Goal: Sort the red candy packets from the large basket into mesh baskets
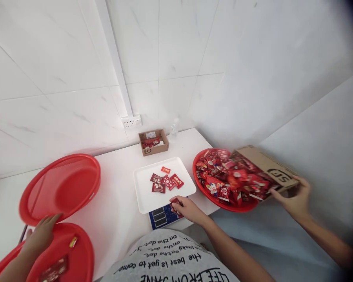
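My left hand (41,237) grips the near rim of an upper red mesh basket (95,172), tilted above another red basket (88,250) that holds a yellow-red packet (73,241) and dark red packets (54,270). My right hand (185,209) pinches dark red packets (176,206) at the near edge of a white tray (141,196). Several red packets (168,182) lie on that tray. Under the tray's near side shows a blue device with display windows (159,216).
At right, another person's hand (297,199) holds a tilted cardboard box (264,166) over a red basket (197,182) heaped with red packets. A small cardboard box (155,149) with packets and a clear bottle (174,128) stand at the back of the white table (117,188).
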`<state>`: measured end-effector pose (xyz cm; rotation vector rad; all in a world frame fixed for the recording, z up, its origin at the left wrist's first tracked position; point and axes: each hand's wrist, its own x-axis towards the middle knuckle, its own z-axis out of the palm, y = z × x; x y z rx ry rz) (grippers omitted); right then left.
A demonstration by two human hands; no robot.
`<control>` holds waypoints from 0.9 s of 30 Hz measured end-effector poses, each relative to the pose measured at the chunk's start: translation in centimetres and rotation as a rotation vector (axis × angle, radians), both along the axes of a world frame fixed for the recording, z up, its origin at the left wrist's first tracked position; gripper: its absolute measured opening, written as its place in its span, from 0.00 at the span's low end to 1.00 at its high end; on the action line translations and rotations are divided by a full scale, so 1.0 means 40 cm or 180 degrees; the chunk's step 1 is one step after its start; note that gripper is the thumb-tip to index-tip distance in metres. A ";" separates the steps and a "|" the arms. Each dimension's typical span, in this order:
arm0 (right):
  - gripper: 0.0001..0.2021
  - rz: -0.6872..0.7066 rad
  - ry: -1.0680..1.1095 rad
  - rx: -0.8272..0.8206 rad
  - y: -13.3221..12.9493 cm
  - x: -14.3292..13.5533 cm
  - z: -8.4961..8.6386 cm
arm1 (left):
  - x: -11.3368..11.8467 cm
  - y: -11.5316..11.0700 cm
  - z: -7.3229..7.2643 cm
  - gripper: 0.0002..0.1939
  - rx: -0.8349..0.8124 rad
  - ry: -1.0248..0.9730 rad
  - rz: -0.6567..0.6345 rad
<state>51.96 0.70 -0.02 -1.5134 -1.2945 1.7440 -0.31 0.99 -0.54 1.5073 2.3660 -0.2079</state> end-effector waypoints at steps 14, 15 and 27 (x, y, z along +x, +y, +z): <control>0.13 0.0001 0.0059 0.0084 0.006 0.007 -0.013 | 0.224 0.077 0.004 0.26 0.0355 -0.0700 -0.1322; 0.13 0.0006 0.0052 0.0093 0.006 0.006 -0.014 | 0.261 0.079 0.000 0.25 0.0246 -0.0849 -0.1559; 0.09 -0.0392 -0.0685 0.0681 0.041 0.018 -0.040 | 0.496 0.184 -0.066 0.19 0.1359 -0.0826 -0.1950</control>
